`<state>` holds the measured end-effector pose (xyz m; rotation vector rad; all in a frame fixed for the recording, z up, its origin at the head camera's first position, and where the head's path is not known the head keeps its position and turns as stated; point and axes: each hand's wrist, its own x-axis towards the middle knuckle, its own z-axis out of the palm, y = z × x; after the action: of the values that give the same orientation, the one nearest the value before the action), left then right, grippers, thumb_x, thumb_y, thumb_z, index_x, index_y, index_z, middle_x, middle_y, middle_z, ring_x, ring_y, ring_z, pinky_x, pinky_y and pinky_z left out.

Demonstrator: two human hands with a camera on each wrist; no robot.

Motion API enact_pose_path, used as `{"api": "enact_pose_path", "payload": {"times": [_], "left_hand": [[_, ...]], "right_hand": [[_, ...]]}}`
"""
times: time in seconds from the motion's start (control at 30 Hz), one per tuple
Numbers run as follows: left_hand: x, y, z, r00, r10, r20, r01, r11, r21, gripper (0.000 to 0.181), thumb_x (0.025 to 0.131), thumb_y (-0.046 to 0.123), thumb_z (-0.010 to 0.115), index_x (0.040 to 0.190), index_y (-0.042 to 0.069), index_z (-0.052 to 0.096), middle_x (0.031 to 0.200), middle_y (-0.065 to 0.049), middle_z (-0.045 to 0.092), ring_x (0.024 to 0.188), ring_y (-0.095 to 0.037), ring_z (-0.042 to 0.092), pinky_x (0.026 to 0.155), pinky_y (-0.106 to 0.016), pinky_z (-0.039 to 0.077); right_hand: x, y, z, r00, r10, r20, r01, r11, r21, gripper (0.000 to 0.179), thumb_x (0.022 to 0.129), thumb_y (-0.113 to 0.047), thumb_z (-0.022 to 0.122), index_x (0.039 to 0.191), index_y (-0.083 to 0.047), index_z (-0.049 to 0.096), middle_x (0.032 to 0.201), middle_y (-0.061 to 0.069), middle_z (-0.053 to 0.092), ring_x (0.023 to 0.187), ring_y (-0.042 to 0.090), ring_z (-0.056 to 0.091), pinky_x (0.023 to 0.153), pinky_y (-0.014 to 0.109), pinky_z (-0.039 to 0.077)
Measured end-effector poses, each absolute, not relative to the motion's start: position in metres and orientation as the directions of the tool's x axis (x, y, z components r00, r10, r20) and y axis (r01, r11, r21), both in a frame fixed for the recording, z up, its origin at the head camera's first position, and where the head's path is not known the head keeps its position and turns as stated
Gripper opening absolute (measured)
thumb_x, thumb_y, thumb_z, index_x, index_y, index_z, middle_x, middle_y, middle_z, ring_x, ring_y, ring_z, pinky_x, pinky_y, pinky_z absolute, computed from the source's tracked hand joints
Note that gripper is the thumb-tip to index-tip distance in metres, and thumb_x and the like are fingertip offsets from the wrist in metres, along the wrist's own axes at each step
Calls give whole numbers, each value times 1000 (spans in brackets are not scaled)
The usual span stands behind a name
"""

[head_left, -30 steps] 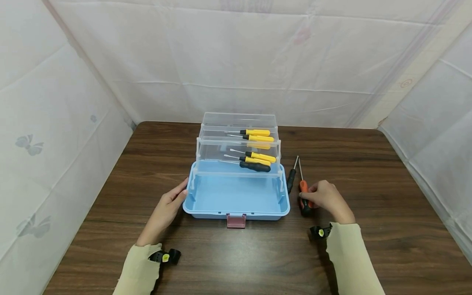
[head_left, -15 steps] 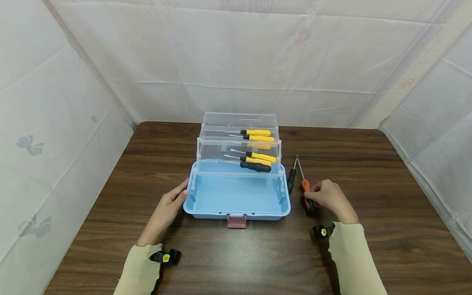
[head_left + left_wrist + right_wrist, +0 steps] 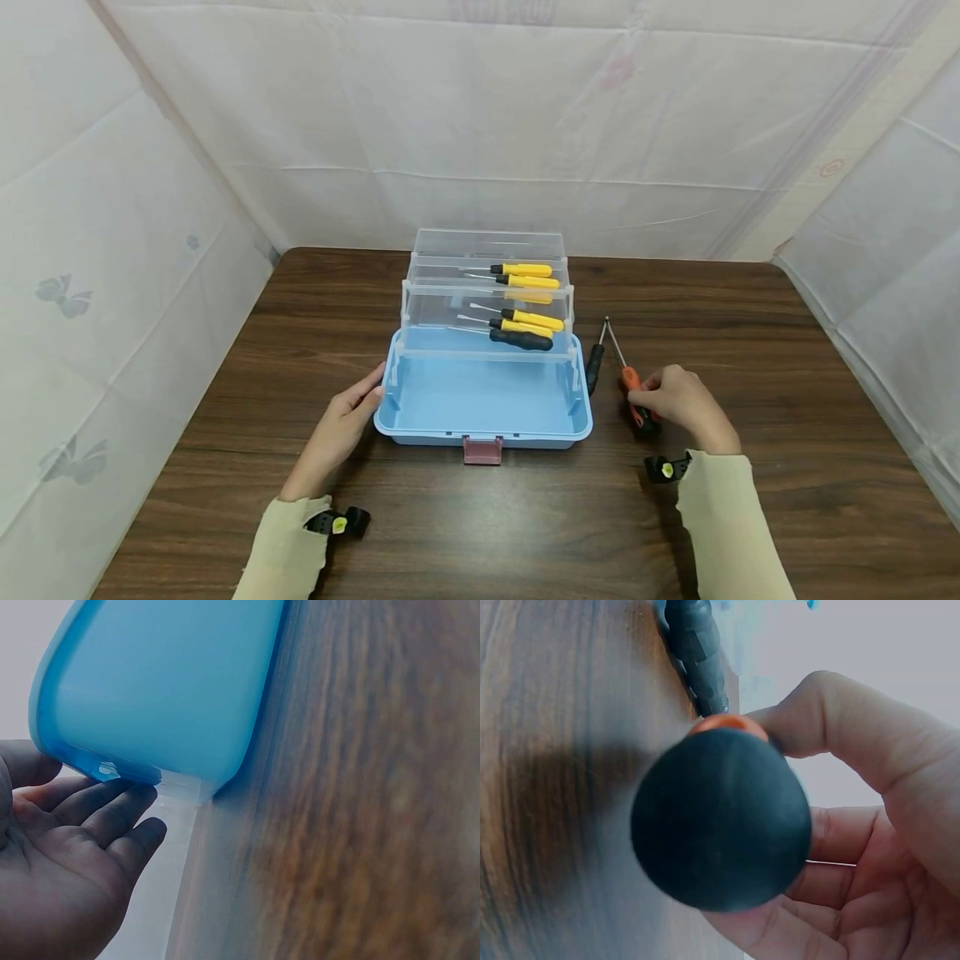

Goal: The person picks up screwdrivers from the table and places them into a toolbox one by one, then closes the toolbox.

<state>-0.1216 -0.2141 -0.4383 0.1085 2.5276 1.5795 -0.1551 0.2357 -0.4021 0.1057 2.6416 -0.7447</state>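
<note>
A light blue toolbox (image 3: 480, 402) stands with its clear trays raised; several yellow-handled screwdrivers (image 3: 534, 320) and a black-handled screwdriver (image 3: 521, 340) lie in them. At the box's left rim, my left hand (image 3: 337, 433) holds on, thumb at the edge and fingers against the outside. My right hand (image 3: 684, 403) pinches the handle of an orange-and-black screwdriver (image 3: 631, 380) right of the box; its shaft points away. Beside it lies another black-handled screwdriver (image 3: 595, 367), the two tips close together. In the right wrist view, the round black handle end (image 3: 720, 821) hides part of the fingers.
A pink latch (image 3: 482, 451) hangs at the box's front. Everything stands on a dark wooden table (image 3: 480, 533). White sheeting (image 3: 480, 125) closes off the back and both sides.
My right hand has shifted a little to the right, swinging the orange-and-black screwdriver's handle with it while its tip stays near the other one. My left hand and the toolbox hold still.
</note>
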Motion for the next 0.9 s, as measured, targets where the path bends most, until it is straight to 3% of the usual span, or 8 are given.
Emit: {"api": "enact_pose_path", "payload": {"times": [0.17, 0.37, 0.67, 0.9], "left_hand": [[-121, -214, -439, -985, 143, -95, -24, 437, 899, 56, 104, 36, 39, 150, 5, 30, 156, -17, 28, 144, -37, 25, 114, -55, 26], [-120, -213, -437, -988, 132, -75, -8, 448, 894, 56, 104, 36, 39, 149, 5, 32, 155, -18, 30, 143, -38, 28, 112, -55, 28], [-121, -214, -437, -985, 143, -99, -27, 434, 900, 55, 104, 34, 39, 150, 6, 30, 156, -16, 27, 145, -36, 25, 114, -54, 26], [-121, -213, -435, -985, 150, -83, -14, 416, 909, 53, 104, 30, 40, 149, 4, 31, 155, -17, 29, 144, -35, 26, 114, -52, 26]], "right_hand": [[-156, 238, -400, -919, -48, -391, 153, 871, -467, 27, 88, -28, 60, 81, -2, 67, 66, 2, 55, 60, 14, 47, 51, 26, 36], [-155, 243, -393, -923, -52, -382, 149, 864, -480, 29, 90, -28, 61, 90, 0, 67, 69, 3, 58, 59, 14, 49, 51, 27, 39], [-157, 246, -388, -949, -66, -307, 116, 835, -538, 45, 90, -25, 61, 118, 10, 60, 96, 19, 67, 68, 16, 55, 56, 27, 46], [-158, 246, -389, -980, -65, -187, 57, 812, -580, 42, 90, -22, 62, 122, 6, 60, 104, 22, 66, 75, 21, 54, 58, 27, 43]]}}
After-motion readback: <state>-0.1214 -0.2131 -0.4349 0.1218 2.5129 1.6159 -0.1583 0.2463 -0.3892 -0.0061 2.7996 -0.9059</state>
